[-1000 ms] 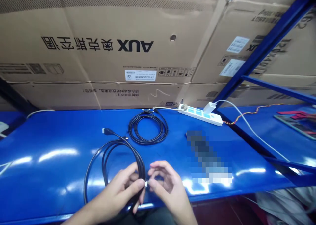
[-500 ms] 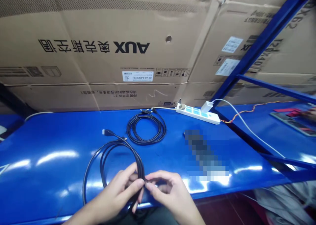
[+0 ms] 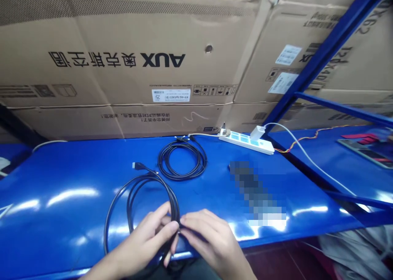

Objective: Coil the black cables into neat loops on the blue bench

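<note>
A loosely coiled black cable (image 3: 135,198) lies on the blue table (image 3: 76,177) near its front edge, one plug end (image 3: 137,165) pointing to the back. My left hand (image 3: 147,243) pinches the coil's right side between thumb and fingers. My right hand (image 3: 208,239) meets it from the right, fingers closed on the same bundle of cable; a small tie seen earlier is hidden now. A second black cable (image 3: 181,159), neatly coiled, rests further back at the middle of the table.
A white power strip (image 3: 245,141) with a white charger and cord lies at the back right. Large cardboard boxes (image 3: 138,59) stand along the back. A blue rack post (image 3: 319,59) rises at the right. A blurred patch (image 3: 258,194) covers something right of the hands.
My right hand has closed in from an open-fingered pose onto the cable beside my left hand. The small white tie end seen earlier no longer shows. The coil shifted slightly.
</note>
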The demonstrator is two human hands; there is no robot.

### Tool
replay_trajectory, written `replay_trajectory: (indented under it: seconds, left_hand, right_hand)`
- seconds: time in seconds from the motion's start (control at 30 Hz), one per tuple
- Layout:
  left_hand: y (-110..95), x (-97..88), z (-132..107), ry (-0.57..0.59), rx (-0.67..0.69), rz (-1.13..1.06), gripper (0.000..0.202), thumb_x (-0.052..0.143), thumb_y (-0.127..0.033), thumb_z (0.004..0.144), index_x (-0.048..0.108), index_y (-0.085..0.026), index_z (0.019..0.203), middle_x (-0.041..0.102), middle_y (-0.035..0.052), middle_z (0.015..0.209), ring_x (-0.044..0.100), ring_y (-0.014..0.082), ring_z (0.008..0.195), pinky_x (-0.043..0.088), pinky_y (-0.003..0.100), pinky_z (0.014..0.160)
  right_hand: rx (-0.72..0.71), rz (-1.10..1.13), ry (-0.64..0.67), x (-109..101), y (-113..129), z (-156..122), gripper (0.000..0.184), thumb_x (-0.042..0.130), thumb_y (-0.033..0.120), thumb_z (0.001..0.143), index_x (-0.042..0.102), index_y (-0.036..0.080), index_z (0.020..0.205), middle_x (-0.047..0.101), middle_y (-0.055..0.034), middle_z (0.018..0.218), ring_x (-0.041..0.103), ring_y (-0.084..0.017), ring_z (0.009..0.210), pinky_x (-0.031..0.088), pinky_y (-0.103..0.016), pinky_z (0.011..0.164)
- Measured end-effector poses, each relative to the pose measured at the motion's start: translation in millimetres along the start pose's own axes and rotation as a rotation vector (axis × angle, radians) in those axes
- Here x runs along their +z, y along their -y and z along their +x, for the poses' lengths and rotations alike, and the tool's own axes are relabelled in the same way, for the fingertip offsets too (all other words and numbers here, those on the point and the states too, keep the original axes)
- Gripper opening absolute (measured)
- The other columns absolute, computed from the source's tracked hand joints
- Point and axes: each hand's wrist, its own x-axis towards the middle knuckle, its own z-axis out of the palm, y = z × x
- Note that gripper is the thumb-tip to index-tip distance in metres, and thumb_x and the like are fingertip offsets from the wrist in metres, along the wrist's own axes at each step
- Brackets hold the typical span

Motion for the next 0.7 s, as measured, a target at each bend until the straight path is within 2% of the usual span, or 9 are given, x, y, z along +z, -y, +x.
replay_trajectory:
  seconds: [0.1,0.23,0.3,0.37,0.43,0.47,0.53,0.63,0.7]
  left_hand:
    - [-1.5,0.7,-0.9,0.008,-0.023,0.019,0.031,0.050,-0.054,0.102,0.053,-0.023,0.103,0.059,-0.0074,0.062,0.054,0.0127,0.054,0.046,0.027,0.064]
    - [-0.2,3.8,1.7,0.060,-0.087,0.054,0.041,0.044,-0.061,0.101,0.055,-0.022,0.111,0.065,-0.0053,0.064,0.055,0.0123,0.047,0.043,0.023,0.052]
    - [-1.7,1.6,2.2,0.025,-0.050,0.248,0.043,0.037,-0.059,0.103,0.058,-0.022,0.109,0.068,-0.0033,0.065,0.059,0.0140,0.047,0.046,0.024,0.051]
    - [-4.1,-7.9,-2.5,-0.081,0.030,0.519,0.042,0.037,-0.054,0.105,0.066,-0.024,0.104,0.075,0.0019,0.077,0.070,0.0196,0.066,0.054,0.029,0.066]
    - [-4.1,-25.6,-15.8,-0.215,0.114,0.718,0.036,0.046,-0.051,0.103,0.072,-0.025,0.102,0.079,0.0070,0.100,0.072,0.0274,0.094,0.055,0.037,0.086]
    - [-2.2,-36.6,-25.7,-0.269,0.129,0.761,0.035,0.049,-0.050,0.102,0.072,-0.025,0.110,0.078,0.0094,0.112,0.069,0.0310,0.106,0.052,0.041,0.095]
    - [6.1,-58.6,-48.7,-0.370,0.311,0.983,0.043,0.055,-0.059,0.097,0.069,-0.029,0.124,0.077,0.0080,0.120,0.068,0.0319,0.112,0.052,0.041,0.099]
    - [23.6,-79.9,-75.6,-0.260,0.452,1.267,0.087,0.066,-0.081,0.073,0.056,-0.031,0.144,0.067,0.0111,0.141,0.059,0.0380,0.129,0.048,0.049,0.109]
    - [32.7,-83.3,-79.8,-0.210,0.505,1.381,0.098,0.069,-0.085,0.064,0.057,-0.026,0.142,0.065,0.0158,0.142,0.058,0.0405,0.130,0.048,0.052,0.109]
  right_hand:
    - [-0.028,-0.082,-0.044,0.2,0.3,-2.1,0.021,0.060,0.019,0.103,0.077,0.026,0.114,0.083,-0.0064,0.103,0.076,-0.022,0.083,0.061,-0.032,0.072]
    - [-0.047,-0.147,-0.071,6.1,-3.4,-5.5,0.025,0.055,0.021,0.105,0.078,0.028,0.112,0.083,-0.0071,0.101,0.075,-0.024,0.084,0.060,-0.037,0.073]
    - [-0.032,-0.121,-0.067,9.0,-7.5,-5.6,0.027,0.054,0.021,0.105,0.079,0.028,0.112,0.083,-0.0067,0.099,0.075,-0.024,0.084,0.060,-0.037,0.074]
    - [0.008,-0.079,-0.030,8.9,-12.0,-5.1,0.028,0.053,0.018,0.105,0.079,0.028,0.109,0.083,-0.0062,0.098,0.075,-0.024,0.085,0.061,-0.035,0.074]
    - [0.068,-0.065,0.037,4.2,-14.4,-5.1,0.025,0.056,0.018,0.103,0.078,0.027,0.109,0.082,-0.0061,0.103,0.076,-0.024,0.087,0.062,-0.036,0.077]
    - [0.095,-0.067,0.071,0.6,-14.1,-5.2,0.024,0.058,0.018,0.102,0.077,0.027,0.113,0.081,-0.0065,0.108,0.076,-0.025,0.091,0.063,-0.037,0.081]
    - [0.134,-0.086,0.090,-6.5,-9.7,-4.8,0.028,0.061,0.018,0.099,0.073,0.028,0.123,0.079,-0.0072,0.118,0.075,-0.026,0.100,0.062,-0.038,0.088]
    - [0.084,-0.124,0.045,-3.5,4.6,1.0,0.031,0.062,0.021,0.099,0.067,0.027,0.129,0.078,-0.0084,0.119,0.073,-0.027,0.106,0.061,-0.039,0.089]
    - [-0.028,-0.163,0.067,14.6,15.1,7.8,0.030,0.068,0.038,0.098,0.067,0.024,0.124,0.079,-0.0097,0.112,0.073,-0.029,0.099,0.060,-0.040,0.085]
